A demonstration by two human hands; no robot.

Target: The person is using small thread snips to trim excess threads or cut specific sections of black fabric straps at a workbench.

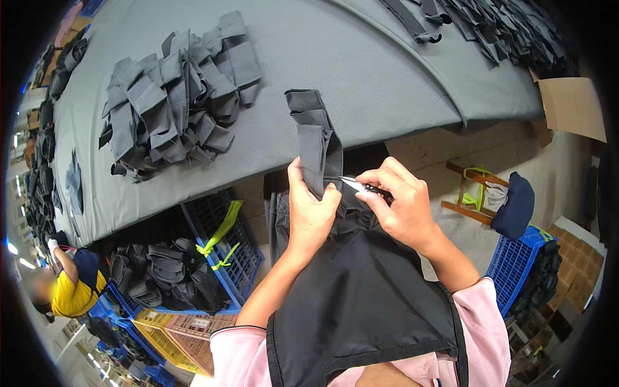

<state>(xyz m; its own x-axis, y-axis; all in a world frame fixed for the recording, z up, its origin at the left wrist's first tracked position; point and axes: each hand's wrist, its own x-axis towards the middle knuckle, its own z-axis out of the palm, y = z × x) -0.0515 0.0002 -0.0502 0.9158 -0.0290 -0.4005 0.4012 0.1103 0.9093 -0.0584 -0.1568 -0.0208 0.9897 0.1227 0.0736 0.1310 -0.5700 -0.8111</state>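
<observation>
My left hand is closed on a grey fabric strip, pinching it between thumb and fingers. The strip looks folded or layered, and its far end rests over the table's front edge. Thread snips with bright pointed blades and a black handle are gripped in my right hand. Their blade tips point left at the strip's near end, close to my left thumb; whether they touch the cloth, I cannot tell. More dark cloth hangs below both hands, over the black apron.
A grey cloth-covered table spans the far side, bearing a heap of grey fabric pieces at left and darker strips at far right. Blue crates stand below left. A wooden stool is right. A person in yellow is at far left.
</observation>
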